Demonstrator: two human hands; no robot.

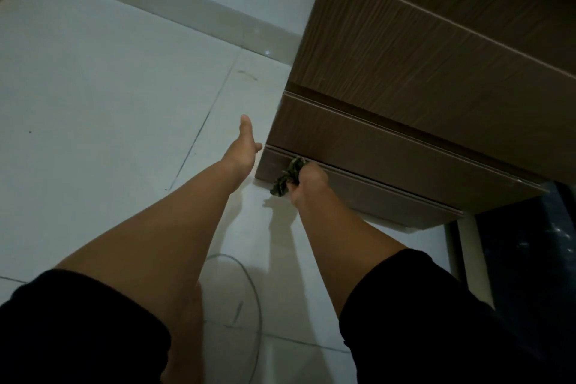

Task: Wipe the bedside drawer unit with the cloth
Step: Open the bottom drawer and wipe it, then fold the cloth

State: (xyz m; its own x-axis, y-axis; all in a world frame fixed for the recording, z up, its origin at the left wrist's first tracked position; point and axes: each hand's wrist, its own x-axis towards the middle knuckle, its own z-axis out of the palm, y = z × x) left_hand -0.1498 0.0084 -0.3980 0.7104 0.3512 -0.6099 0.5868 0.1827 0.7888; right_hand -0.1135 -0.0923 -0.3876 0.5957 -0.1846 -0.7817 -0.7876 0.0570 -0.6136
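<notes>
The bedside drawer unit [420, 78] is dark brown wood grain and fills the upper right, with three stacked drawer fronts. My right hand [307, 184] is closed around a crumpled dark green cloth [288, 176] and presses it against the lowest drawer front near its left corner. My left hand [244, 150] reaches out just left of the unit's bottom corner, fingers extended, holding nothing; whether it touches the side panel cannot be told. Both forearms are bare below black sleeves.
Pale floor tiles [109, 87] spread across the left and centre. A grey skirting board [187, 9] runs along the white wall behind. A thin cable [254, 290] loops on the floor between my arms. A dark panel [530, 259] stands at lower right.
</notes>
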